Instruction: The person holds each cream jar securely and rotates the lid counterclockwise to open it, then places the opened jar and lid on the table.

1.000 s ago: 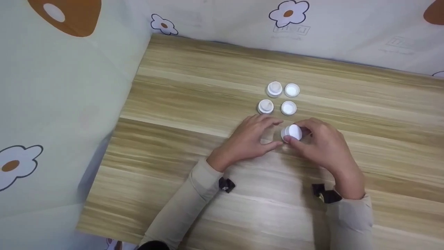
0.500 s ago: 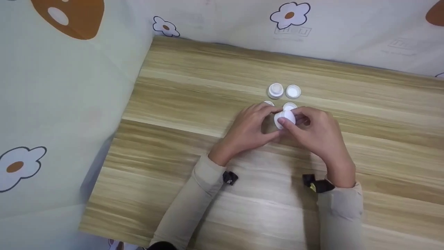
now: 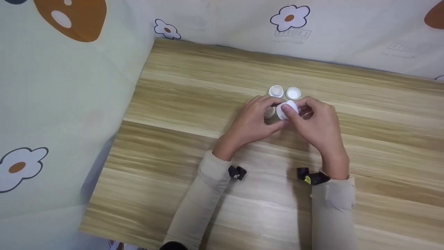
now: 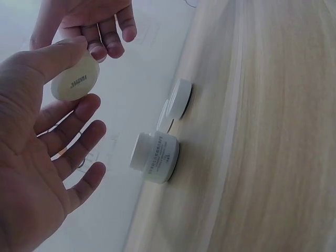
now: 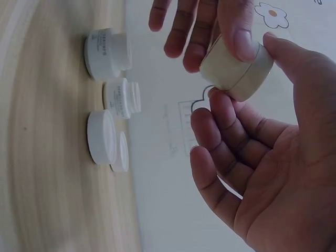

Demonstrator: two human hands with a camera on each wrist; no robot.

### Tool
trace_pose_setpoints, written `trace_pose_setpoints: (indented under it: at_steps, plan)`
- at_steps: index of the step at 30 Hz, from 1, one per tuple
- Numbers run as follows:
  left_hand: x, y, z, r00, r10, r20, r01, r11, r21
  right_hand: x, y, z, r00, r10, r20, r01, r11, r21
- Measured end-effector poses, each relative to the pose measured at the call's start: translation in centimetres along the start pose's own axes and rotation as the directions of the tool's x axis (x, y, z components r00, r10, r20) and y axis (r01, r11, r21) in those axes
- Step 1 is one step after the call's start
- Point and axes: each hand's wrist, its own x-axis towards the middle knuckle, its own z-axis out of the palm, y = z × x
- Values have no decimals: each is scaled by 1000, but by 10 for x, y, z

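Observation:
A small white cream jar (image 3: 281, 113) is held up between both hands over the table. My left hand (image 3: 255, 119) pinches one end between thumb and forefinger. My right hand (image 3: 317, 123) grips the other end. In the right wrist view a seam runs round the jar (image 5: 223, 71); in the left wrist view its round end (image 4: 79, 83) carries small dark print. Beyond the hands stand a lidless jar (image 3: 276, 91) and an upturned lid (image 3: 293, 93). A second lidless jar (image 3: 269, 113) shows behind the left fingers. The nearer lid (image 5: 100, 137) is hidden in the head view.
The wood-grain table (image 3: 194, 93) meets a pale flower-print sheet (image 3: 222, 21) at its back and left edges. Black wrist cameras sit on both cuffs, the left camera (image 3: 237, 172) close to the right camera (image 3: 313, 176).
The right hand has carried the jar away from the body, towards the lids. My left hand has closed in from beside it and now holds it too. Both forearms have come nearer together.

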Motion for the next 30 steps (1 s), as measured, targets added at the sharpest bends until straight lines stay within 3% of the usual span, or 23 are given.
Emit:
trace_pose_setpoints:
  at_steps: [9,16,20,30]
  plan:
    - [0,-5,2,1000,-20,-5,20,1000,10,2,8,7,999,-31,17,30,999,29]
    - [-3,-8,7,999,-29,26,28,999,20,-2,12,7,999,-10,41,11,1000,-29]
    - [-3,-9,6,999,-37,12,36,999,32,-1,10,9,998,-4,56,6,999,-47]
    - [1,-9,0,999,-33,0,33,999,31,2,5,8,1000,-27,9,28,999,-27]
